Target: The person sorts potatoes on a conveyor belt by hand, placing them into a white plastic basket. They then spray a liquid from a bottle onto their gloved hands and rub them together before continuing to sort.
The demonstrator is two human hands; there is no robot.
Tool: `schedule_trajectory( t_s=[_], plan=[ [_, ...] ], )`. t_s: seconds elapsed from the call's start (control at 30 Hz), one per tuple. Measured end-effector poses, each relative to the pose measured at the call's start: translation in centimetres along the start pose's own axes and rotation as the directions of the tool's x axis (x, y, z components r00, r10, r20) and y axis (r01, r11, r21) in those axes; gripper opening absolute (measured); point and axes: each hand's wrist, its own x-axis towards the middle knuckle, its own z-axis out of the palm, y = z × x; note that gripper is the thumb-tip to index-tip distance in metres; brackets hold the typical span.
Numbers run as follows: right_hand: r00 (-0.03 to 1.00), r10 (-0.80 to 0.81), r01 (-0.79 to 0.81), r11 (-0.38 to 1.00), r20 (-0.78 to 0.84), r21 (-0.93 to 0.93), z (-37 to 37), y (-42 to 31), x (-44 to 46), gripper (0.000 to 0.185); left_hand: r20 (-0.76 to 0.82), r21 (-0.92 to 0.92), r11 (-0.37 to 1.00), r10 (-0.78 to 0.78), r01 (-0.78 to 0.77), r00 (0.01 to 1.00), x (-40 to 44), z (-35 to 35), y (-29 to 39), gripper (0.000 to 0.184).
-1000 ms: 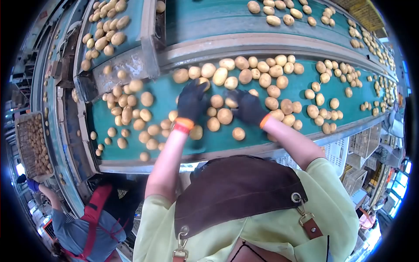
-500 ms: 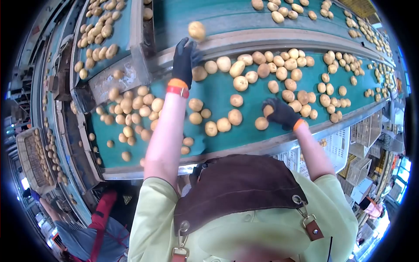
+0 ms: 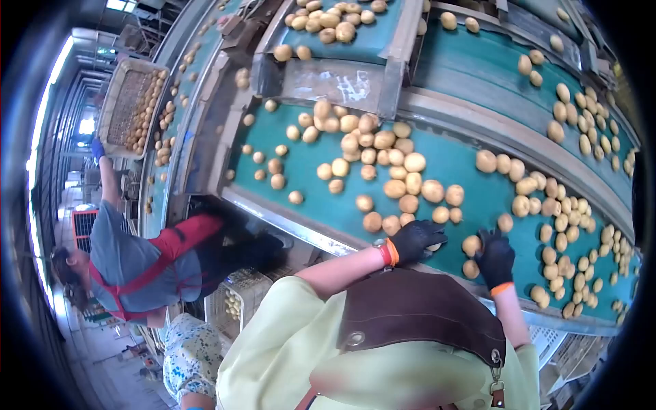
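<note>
Many potatoes [image 3: 394,188] lie on a green belt [image 3: 311,215]. My left hand [image 3: 417,242], in a dark glove with an orange cuff, is at the belt's near edge, its fingers curled over a potato [image 3: 434,247] that shows only in part. To its right, my right hand [image 3: 495,258], also dark-gloved, reaches over the belt with its fingers apart. Beside its fingers lie two potatoes, one upper [image 3: 471,244] and one lower [image 3: 471,269]. The right palm is hidden.
A raised metal divider [image 3: 478,123] runs between this belt and an upper belt [image 3: 465,65] carrying potatoes. At the left, a co-worker [image 3: 137,263] in red straps reaches to a crate [image 3: 117,113] of potatoes. Another crate [image 3: 217,307] stands below the belt.
The view has turned toward the left. My left hand has come down from the divider, where a potato was in the air. My right hand no longer visibly holds the potato seen in it earlier.
</note>
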Motion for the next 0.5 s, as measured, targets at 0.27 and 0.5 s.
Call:
schedule_trajectory(
  t_s=[0.27, 0.5],
  plan=[
    [0.934, 0.348, -0.353, 0.934, -0.087, -0.058, 2.8, 2.2, -2.7, 0.043, 0.124, -0.207, 0.933, -0.272, 0.293, 0.954, -1.2, -2.7, -3.3, 0.059],
    [0.937, -0.035, -0.309, 0.387, 0.348, 0.869, -7.9, 3.8, 5.3, 0.022, 0.476, -0.437, 0.494, -0.582, 0.752, 0.659, -2.3, -18.0, -0.6, 0.043]
  ],
)
